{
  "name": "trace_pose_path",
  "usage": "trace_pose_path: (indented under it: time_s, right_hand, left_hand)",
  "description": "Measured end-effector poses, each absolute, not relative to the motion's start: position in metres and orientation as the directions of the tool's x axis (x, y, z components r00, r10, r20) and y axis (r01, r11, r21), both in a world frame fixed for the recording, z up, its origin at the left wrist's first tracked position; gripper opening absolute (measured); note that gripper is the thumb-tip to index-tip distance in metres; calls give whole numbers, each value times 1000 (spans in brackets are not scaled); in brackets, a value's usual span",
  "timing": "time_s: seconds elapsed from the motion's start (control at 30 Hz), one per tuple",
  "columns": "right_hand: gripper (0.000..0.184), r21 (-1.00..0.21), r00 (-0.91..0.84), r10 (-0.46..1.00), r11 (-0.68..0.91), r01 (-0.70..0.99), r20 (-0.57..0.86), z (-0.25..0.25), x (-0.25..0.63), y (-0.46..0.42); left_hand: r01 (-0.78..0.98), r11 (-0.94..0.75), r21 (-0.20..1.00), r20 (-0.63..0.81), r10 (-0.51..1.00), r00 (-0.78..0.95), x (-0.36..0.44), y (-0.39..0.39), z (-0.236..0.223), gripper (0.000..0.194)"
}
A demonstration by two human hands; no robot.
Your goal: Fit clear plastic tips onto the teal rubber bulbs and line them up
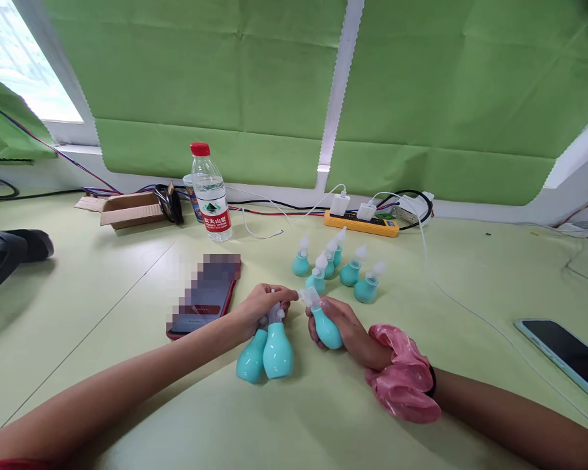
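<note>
Two teal bulb aspirators (277, 352) with clear nozzles hang side by side from my left hand (267, 305), which is closed around their necks. The thumb and finger of that hand reach out to the clear tip of another teal bulb aspirator (327, 329). My right hand (340, 320) wraps around this third one, its nozzle pointing up and to the left. Just behind my hands, several more teal bulb aspirators (365, 291) stand upright in a loose group, clear tips up. Part of each held nozzle is hidden by fingers.
A phone (203, 294) lies left of my hands, another phone (568, 356) at the far right. Behind stand a water bottle (213, 202), a cup (195, 199) and an open cardboard box (132, 210). A yellow power strip (361, 224) with chargers and cables lies by the wall.
</note>
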State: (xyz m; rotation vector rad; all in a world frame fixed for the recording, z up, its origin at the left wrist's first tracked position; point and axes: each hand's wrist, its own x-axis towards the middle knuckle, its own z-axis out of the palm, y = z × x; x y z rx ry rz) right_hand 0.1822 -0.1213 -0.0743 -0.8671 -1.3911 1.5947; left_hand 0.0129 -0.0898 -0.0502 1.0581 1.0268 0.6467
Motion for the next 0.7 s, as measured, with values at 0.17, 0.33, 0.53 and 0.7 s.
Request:
trace_pose_path:
  time_s: [0.17, 0.33, 0.53, 0.7]
  right_hand:
    - [34, -989, -243, 968, 29, -145, 64, -76, 184, -117]
    - [32, -992, -289, 955, 25, -120, 60, -75, 183, -116]
    - [31, -997, -325, 942, 73, -40, 82, -76, 183, -117]
    - [24, -964, -332, 931, 211, 159, 149, -71, 183, -120]
  left_hand:
    - [93, 409, 908, -419, 879, 229, 13, -89, -48, 29]
    - [86, 407, 909, -416, 882, 221, 13, -89, -50, 26]
    - [36, 368, 929, -366, 899, 241, 14, -89, -49, 26]
    - [16, 346, 938, -325, 861, 391, 16, -94, -46, 36]
